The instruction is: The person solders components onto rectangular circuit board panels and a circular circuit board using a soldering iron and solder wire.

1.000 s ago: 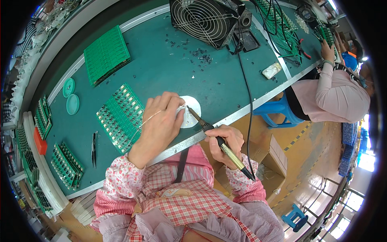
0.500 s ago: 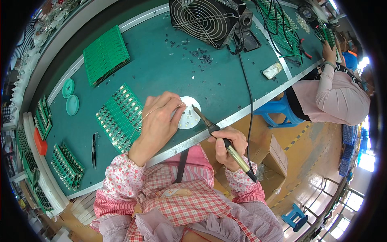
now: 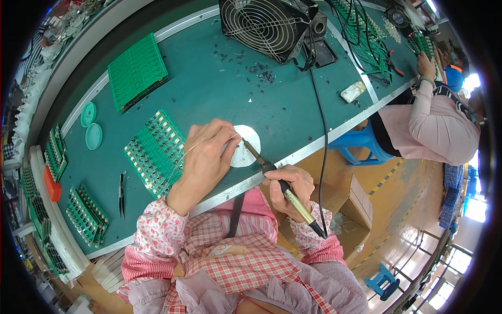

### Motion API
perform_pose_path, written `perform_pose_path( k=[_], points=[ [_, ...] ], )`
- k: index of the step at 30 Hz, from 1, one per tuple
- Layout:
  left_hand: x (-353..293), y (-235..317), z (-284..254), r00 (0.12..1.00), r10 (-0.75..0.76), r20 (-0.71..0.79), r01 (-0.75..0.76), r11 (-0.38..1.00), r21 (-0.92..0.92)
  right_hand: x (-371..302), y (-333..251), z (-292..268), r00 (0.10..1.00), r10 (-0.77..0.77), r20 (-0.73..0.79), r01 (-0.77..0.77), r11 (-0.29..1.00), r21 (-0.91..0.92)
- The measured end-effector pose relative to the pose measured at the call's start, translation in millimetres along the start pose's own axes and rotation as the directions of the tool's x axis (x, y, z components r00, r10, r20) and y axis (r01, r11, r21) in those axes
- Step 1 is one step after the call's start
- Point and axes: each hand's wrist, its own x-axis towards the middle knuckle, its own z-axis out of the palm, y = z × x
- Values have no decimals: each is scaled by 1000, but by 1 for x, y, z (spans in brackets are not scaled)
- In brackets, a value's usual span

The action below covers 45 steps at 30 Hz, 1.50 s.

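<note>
- The white round board (image 3: 252,137) lies flat on the green tabletop (image 3: 209,89), near the front edge, probably for easy reach.
- The left hand (image 3: 209,149) bends over its left side, thumb and fingers pinching a thin wire (image 3: 193,148); this seemingly steadies the wire's end.
- The right hand (image 3: 291,187) grips the soldering iron (image 3: 298,204) like a pen, likely for fine control, fingers clear of the metal tip. The tip is at the wire's end; contact is too small to tell.
- Left of them lies a component-filled green panel (image 3: 157,152), then tweezers (image 3: 122,194).
- Beyond are black scraps (image 3: 264,73) and a caged fan (image 3: 264,26), perhaps for fumes.
- To the right, a co-worker (image 3: 444,125) sits on a blue stool (image 3: 361,144).
</note>
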Motion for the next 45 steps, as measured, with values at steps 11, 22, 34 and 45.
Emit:
perform_pose_path(
  k=[11, 22, 34, 45],
  points=[
    [-1, 0, -1, 1000, 2, -7, -2, 1000, 0, -2, 1, -1, 995, 21, -100, -23, 1000, -20],
    [2, -2, -9, 997, -66, 39, 66, 998, -10, 32, -13, 29, 973, 171, 156, -102, 921, -376],
    [15, -2, -23, 879, -308, 364, 432, 839, -332, 17, -2, 38, 999, 25, 34, -12, 941, -339],
    [9, -9, -32, 845, -359, 396, 533, 612, -584, 17, -9, 22, 993, 52, -106, -68, 985, -159]
  ],
)
